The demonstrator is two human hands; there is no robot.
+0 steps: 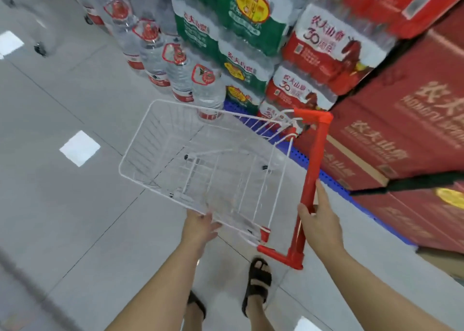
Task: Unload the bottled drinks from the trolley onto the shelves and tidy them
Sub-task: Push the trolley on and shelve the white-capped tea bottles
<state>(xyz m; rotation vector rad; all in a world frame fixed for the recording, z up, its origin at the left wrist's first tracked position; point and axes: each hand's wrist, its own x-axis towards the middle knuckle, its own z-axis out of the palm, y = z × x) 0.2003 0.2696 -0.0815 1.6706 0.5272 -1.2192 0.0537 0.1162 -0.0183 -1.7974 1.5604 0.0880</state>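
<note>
- Head view, far left: grey tiled floor [50, 109] with a white square [79, 148] set in it. Small dark castors show blurred at the top corner, and I cannot tell what they belong to.
- Large water bottles [180, 72] stand upright in a row along the foot of the stack, touching one another. They look full, so I judge them heavy, with smooth plastic that could slip. They are best taken high at the neck with the other hand under the base.
- Left hand [199, 226] holds the near left rim of the trolley [140, 139], its fingers bent over the wire.
- The white wire basket has no bottles in it, so unloading looks done and tidying remains. Empty, it should be light and roll easily.
- Green shrink-wrapped packs [241, 62] are piled behind the bottles. The film is soft, so they should be lifted from beneath.
- Red-labelled packs [334, 46] are stacked just beside the green ones.
- Red handle [315, 152] runs along the trolley's right side, and the right hand [320, 225] grips it, thumb on one side and forefinger stretched along the other.
- Blue pallet [334, 183] edges out under the stacks, close to the trolley, and could catch a wheel.
- Red cartons [401, 129] fill the right, crossed by a black strap [414, 183].
</note>
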